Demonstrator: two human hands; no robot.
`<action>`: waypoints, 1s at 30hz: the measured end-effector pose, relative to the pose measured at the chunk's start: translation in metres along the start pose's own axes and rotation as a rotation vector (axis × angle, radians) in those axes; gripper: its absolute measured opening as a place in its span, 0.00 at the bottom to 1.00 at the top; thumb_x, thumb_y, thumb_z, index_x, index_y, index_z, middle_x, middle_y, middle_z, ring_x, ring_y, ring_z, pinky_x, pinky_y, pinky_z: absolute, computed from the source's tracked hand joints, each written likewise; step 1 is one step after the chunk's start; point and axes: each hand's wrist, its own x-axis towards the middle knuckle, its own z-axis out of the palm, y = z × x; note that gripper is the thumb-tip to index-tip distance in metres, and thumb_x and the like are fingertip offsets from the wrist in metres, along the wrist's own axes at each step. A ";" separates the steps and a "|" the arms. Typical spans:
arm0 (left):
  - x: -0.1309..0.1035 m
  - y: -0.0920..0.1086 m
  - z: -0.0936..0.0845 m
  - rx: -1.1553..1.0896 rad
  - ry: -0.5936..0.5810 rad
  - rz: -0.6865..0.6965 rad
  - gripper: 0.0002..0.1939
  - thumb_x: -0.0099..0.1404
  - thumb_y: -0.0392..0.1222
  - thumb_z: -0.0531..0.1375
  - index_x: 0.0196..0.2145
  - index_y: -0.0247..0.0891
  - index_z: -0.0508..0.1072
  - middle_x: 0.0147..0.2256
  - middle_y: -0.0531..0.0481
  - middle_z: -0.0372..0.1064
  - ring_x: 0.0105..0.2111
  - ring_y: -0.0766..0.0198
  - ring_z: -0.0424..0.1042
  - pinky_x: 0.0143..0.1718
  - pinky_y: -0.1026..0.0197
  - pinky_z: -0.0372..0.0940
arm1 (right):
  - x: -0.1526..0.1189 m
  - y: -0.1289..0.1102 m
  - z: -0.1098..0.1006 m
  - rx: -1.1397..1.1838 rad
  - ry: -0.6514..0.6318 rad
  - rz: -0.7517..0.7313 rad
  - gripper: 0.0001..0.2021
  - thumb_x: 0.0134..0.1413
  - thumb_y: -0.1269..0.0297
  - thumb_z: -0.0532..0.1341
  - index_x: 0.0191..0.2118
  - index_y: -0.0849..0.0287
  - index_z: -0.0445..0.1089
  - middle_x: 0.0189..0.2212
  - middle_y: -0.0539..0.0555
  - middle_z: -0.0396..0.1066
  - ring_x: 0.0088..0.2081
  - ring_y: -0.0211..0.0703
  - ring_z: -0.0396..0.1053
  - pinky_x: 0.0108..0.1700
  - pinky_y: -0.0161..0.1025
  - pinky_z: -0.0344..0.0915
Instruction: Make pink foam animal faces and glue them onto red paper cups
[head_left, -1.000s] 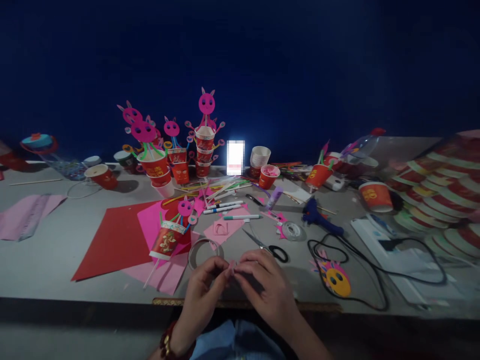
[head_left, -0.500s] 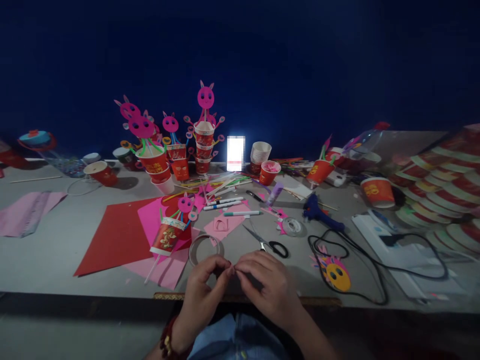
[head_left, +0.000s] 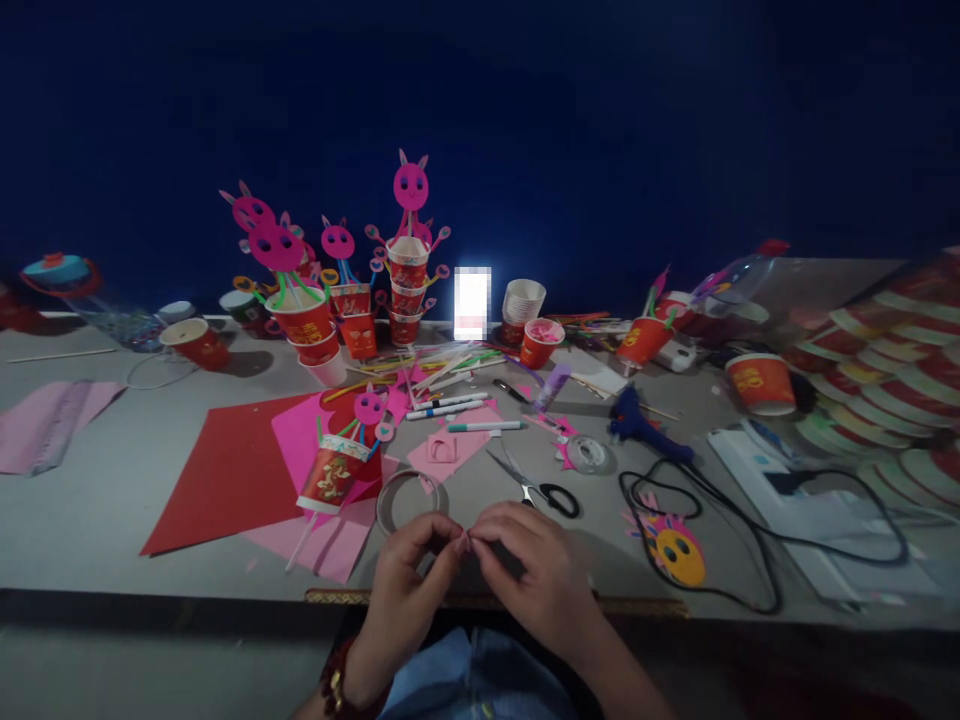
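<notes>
At the table's front edge, my left hand point(head_left: 412, 580) and my right hand point(head_left: 536, 575) meet fingertip to fingertip. Both are closed in a pinch on a tiny pink piece point(head_left: 466, 541), mostly hidden by the fingers; its material I cannot make out. Just beyond my right hand lie black-handled scissors point(head_left: 560, 499), blades pointing away to the left. A ring-shaped tape roll point(head_left: 381, 497) lies flat by my left hand. To its left, a red paper cup point(head_left: 330, 475) with a pink paper figure and a white stick leans on pink and red sheets.
Red paper point(head_left: 210, 480) covers the left middle. A blue glue gun point(head_left: 637, 428), its black cord point(head_left: 761, 535), a clear tape roll point(head_left: 589, 455) and a yellow paper face point(head_left: 679, 557) lie right. Markers point(head_left: 484, 427) and a purple glue stick point(head_left: 553, 387) lie centrally. Finished cup figures point(head_left: 409, 270) stand behind.
The camera view has shifted slightly. My hands stay pinched together in nearly the same place, and a bit more of the pink piece shows between the fingertips.
</notes>
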 end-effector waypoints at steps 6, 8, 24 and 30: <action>0.000 -0.004 0.003 -0.006 0.058 0.016 0.09 0.67 0.43 0.59 0.30 0.38 0.73 0.27 0.51 0.71 0.29 0.64 0.70 0.32 0.65 0.65 | -0.004 -0.001 0.005 -0.154 0.042 -0.101 0.09 0.59 0.75 0.57 0.40 0.55 0.71 0.34 0.55 0.78 0.36 0.46 0.73 0.41 0.45 0.69; 0.001 -0.006 0.004 -0.034 0.072 -0.008 0.09 0.67 0.43 0.60 0.30 0.38 0.74 0.27 0.52 0.71 0.28 0.64 0.69 0.31 0.66 0.65 | -0.005 0.000 0.006 -0.188 0.040 -0.122 0.10 0.60 0.75 0.57 0.43 0.56 0.72 0.36 0.56 0.78 0.37 0.47 0.74 0.41 0.45 0.69; 0.001 0.001 0.002 0.040 0.089 0.051 0.09 0.67 0.43 0.60 0.29 0.38 0.73 0.27 0.52 0.72 0.29 0.63 0.71 0.32 0.65 0.65 | -0.002 0.000 0.001 -0.102 0.054 -0.080 0.07 0.58 0.74 0.59 0.37 0.55 0.71 0.32 0.53 0.77 0.35 0.45 0.73 0.40 0.43 0.69; 0.000 0.001 0.002 0.067 0.083 0.071 0.08 0.67 0.41 0.59 0.30 0.39 0.73 0.27 0.52 0.72 0.29 0.63 0.72 0.32 0.65 0.66 | -0.001 0.001 0.002 -0.029 0.029 -0.029 0.09 0.56 0.77 0.58 0.35 0.54 0.70 0.30 0.52 0.76 0.34 0.44 0.73 0.40 0.41 0.68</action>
